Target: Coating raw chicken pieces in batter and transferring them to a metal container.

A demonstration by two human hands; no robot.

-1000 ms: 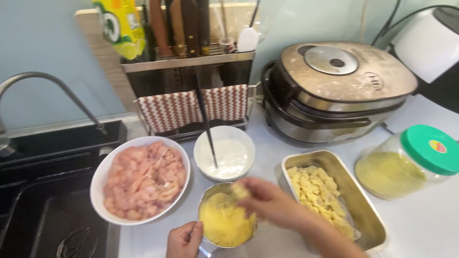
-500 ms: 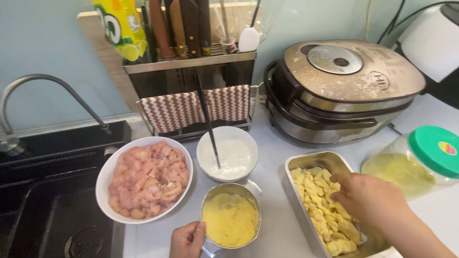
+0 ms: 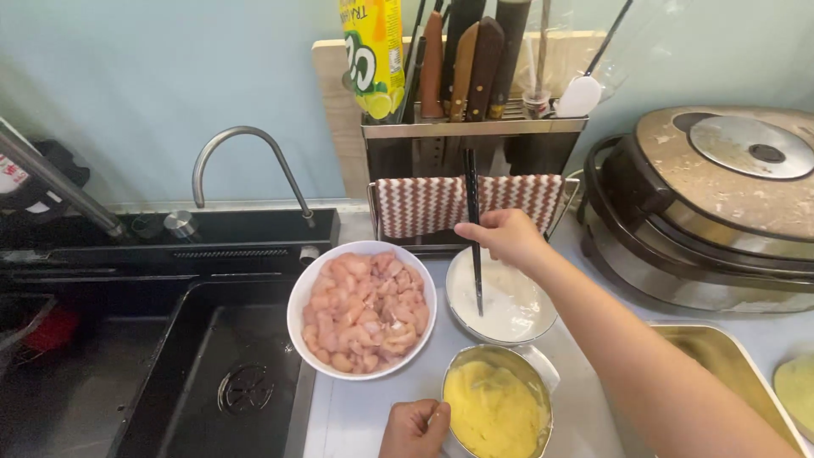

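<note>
three dishes sit close together on the pale counter (image 3: pixel 356 416), just right of the black sink (image 3: pixel 229 365). largest is the white bowl of raw pink meat pieces (image 3: pixel 363 309), on the left; it looks heavy and slick, best taken under the rim with a full hand. far right of it is the smaller white bowl of pale liquid (image 3: pixel 502 298), likely to slop if tipped. nearest is the small metal cup of yellow batter (image 3: pixel 496 409); the left hand (image 3: pixel 414 430) is clenched around its near left edge, steadying it. smallest are the dark chopsticks (image 3: pixel 473 229), standing almost upright with their tips in the pale liquid; the right hand (image 3: pixel 500 237) is closed around them about midway up. thin, stiff and light, they probably want a firm pinch there.
</note>
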